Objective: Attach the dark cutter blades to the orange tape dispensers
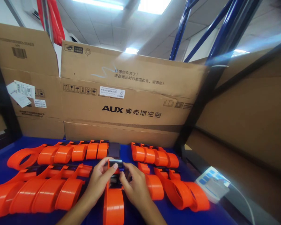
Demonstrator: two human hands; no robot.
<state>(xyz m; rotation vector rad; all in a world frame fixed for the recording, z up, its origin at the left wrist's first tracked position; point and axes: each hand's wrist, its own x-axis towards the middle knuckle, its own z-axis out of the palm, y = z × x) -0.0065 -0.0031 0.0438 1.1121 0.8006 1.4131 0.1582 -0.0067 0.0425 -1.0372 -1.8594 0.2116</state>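
An orange tape dispenser [114, 204] with a dark head and a pale serrated edge is at the bottom centre, between my hands. My left hand [103, 173] grips its head from the left, thumb across the front. On the right side, my right hand [133, 181] has its thumb and forefinger closed on a small dark blue part of the head; the fingertips partly hide it. Behind the hands lies a dark flat block [114, 150] on the blue table [91, 215].
Rows of orange dispensers stand at left [46, 190] and right [154, 156]. A white power strip [213, 184] with a plug and cable is at the right. A cardboard wall [84, 131] closes the back, beside dark metal posts [196, 109].
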